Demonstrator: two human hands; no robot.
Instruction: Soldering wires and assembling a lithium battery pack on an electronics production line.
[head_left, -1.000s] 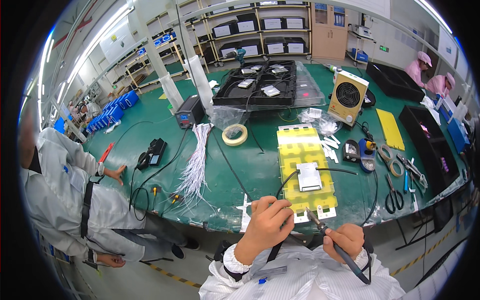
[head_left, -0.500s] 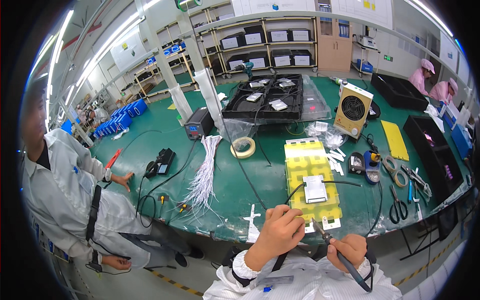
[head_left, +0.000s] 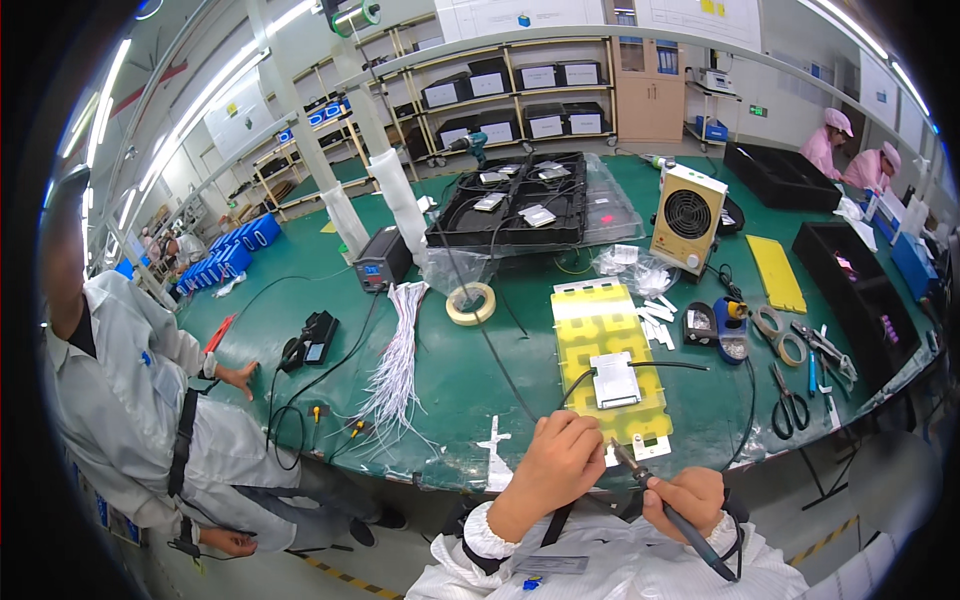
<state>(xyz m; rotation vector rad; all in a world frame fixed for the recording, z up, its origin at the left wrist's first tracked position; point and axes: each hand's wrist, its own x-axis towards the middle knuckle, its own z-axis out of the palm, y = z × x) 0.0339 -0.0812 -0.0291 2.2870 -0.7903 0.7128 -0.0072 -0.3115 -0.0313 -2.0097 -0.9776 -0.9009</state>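
My right hand (head_left: 684,503) is closed round the handle of a soldering iron (head_left: 655,490). Its metal tip points at the near edge of a yellow sheet-like panel (head_left: 592,325), close to my left fingertips. My left hand (head_left: 555,462) is pinched at that edge, where a thin dark wire (head_left: 503,375) slanting down from above meets its fingers; the pinch point itself is hidden. On the panel lies a white flat module (head_left: 615,382) with black leads out of both sides. White tabs (head_left: 652,447) edge the panel's near end.
Left of the panel are masking tape (head_left: 470,303), a bundle of white wires (head_left: 395,370) and a soldering station (head_left: 383,258). An iron stand (head_left: 732,330), scissors (head_left: 790,402) and an ionizing fan (head_left: 688,220) are on the right. A co-worker's hand (head_left: 238,378) rests at the left edge.
The whole view has shifted slightly, so the bench sits further left and higher. My hands keep nearly the same pose, the iron's tip still by the panel's near edge.
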